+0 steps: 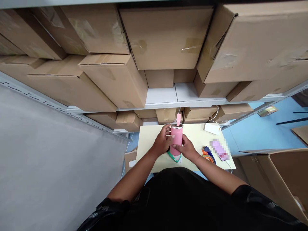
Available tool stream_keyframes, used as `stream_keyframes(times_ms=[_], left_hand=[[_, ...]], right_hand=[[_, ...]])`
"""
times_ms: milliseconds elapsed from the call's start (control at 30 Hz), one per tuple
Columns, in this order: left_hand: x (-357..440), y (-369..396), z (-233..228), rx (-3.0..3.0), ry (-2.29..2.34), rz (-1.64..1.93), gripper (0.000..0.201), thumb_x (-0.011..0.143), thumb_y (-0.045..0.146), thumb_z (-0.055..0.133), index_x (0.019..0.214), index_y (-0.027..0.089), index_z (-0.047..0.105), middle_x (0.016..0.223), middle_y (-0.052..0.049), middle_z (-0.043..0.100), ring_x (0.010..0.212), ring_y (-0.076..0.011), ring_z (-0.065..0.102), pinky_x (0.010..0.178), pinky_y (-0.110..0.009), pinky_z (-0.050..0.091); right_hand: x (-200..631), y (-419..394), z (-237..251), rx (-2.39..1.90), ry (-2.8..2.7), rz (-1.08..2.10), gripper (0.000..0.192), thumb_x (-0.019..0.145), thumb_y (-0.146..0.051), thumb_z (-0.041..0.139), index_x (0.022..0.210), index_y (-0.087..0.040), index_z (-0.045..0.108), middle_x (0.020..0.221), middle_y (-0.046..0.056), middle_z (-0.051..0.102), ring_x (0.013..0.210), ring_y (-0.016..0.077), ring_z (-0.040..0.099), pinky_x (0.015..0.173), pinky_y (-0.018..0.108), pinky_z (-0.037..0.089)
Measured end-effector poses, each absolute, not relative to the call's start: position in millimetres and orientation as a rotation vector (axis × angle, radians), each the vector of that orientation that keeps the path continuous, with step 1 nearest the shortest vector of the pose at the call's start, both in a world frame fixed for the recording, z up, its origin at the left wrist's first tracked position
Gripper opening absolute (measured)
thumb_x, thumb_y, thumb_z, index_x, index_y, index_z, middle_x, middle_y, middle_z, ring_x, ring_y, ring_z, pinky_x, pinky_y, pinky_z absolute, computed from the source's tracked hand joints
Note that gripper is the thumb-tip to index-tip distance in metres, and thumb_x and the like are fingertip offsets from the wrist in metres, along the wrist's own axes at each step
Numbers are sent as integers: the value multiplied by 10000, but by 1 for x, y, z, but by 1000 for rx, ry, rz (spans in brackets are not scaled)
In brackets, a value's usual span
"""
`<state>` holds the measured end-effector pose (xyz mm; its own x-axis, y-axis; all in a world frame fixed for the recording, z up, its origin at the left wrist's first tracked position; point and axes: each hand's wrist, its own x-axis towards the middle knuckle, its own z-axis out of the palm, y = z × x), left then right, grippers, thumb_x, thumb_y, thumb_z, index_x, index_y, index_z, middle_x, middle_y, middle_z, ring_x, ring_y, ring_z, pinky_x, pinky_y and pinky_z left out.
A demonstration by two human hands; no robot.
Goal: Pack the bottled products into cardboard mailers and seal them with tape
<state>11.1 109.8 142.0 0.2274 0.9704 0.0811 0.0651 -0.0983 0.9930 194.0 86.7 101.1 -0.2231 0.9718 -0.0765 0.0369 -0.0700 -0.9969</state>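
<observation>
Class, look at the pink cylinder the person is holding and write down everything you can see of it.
The pink cylinder is a smooth, matt, bottle-like thing held upright over the pale yellow tabletop. Its top has a silvery rim, and a pink tab or strap stands up from it. The left hand wraps its side; the right hand grips lower down, with a finger laid across the front. Its base sits above or on a green-edged item; whether they touch is unclear. The material cannot be told for certain.
</observation>
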Motion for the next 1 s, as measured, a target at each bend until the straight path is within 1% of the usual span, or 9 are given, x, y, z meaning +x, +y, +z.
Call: stream_keyframes(times_ms=[133, 267, 367, 533, 633, 767, 833, 900, 1000], left_hand=[[14, 95, 122, 1302, 1058, 1100, 506, 901, 428, 710, 1324, 217, 532, 1207, -105, 621, 1087, -228, 617, 910, -355, 529], [11, 93, 117, 1219, 1056, 1080, 448, 915, 424, 696, 1296, 217, 583, 1223, -100, 647, 1085, -224, 614, 934, -365, 515], [7, 95, 116, 1177, 1054, 1094, 432, 911, 433, 695, 1271, 208, 615, 1198, -96, 668, 1078, -227, 622, 961, -378, 505], [7, 94, 115, 1121, 1063, 1136, 461, 868, 425, 745, 1244, 205, 591, 1154, -85, 647, 1045, -208, 625, 955, -377, 511], [8, 91, 115, 1115, 1062, 1137, 492, 815, 401, 806, 1206, 213, 575, 1169, -83, 633, 1069, -207, 619, 946, -364, 516], [11, 88, 116, 1138, 1056, 1105, 561, 783, 394, 844, 1242, 226, 569, 1236, -96, 621, 1133, -225, 599, 901, -343, 529], [13, 87, 117, 1153, 1073, 1102, 588, 776, 404, 850, 1263, 231, 571, 1258, -101, 615, 1117, -225, 596, 856, -327, 535], [14, 86, 119, 1163, 1093, 1108, 585, 779, 404, 847, 1270, 229, 581, 1244, -97, 615, 1076, -214, 595, 826, -313, 534], [14, 85, 121, 1172, 1091, 1115, 549, 798, 383, 828, 1269, 218, 600, 1156, -78, 626, 1033, -199, 589, 832, -305, 527]], right_hand=[[192, 91, 111, -1062, -1232, 1490, 552, 832, -443, 787, 1319, -253, 610, 1272, 67, 705, 1147, 289, 653, 988, 435, 523], [191, 91, 118, -1052, -1230, 1510, 428, 897, -460, 679, 1268, -248, 660, 1204, 47, 724, 1091, 282, 647, 982, 431, 505], [191, 91, 121, -1064, -1225, 1510, 383, 875, -402, 661, 1224, -249, 689, 1172, 31, 732, 1083, 280, 632, 970, 415, 493], [192, 92, 119, -1133, -1155, 1518, 401, 852, -352, 602, 1225, -245, 703, 1150, 29, 737, 1023, 263, 627, 878, 386, 499], [191, 90, 119, -1182, -1102, 1491, 385, 866, -412, 613, 1196, -241, 713, 1129, 42, 740, 973, 255, 628, 826, 379, 505], [189, 88, 122, -1181, -1037, 1479, 402, 863, -497, 679, 1183, -255, 713, 1124, 53, 742, 1009, 266, 639, 870, 400, 518], [189, 87, 123, -1167, -1014, 1480, 411, 862, -520, 697, 1177, -256, 713, 1115, 55, 741, 1008, 266, 642, 873, 402, 521], [190, 86, 123, -1166, -1003, 1483, 419, 873, -539, 688, 1178, -253, 714, 1113, 57, 738, 973, 255, 641, 839, 392, 524], [192, 84, 121, -1181, -980, 1479, 420, 892, -557, 657, 1168, -248, 722, 1115, 59, 734, 932, 238, 632, 788, 372, 521]])
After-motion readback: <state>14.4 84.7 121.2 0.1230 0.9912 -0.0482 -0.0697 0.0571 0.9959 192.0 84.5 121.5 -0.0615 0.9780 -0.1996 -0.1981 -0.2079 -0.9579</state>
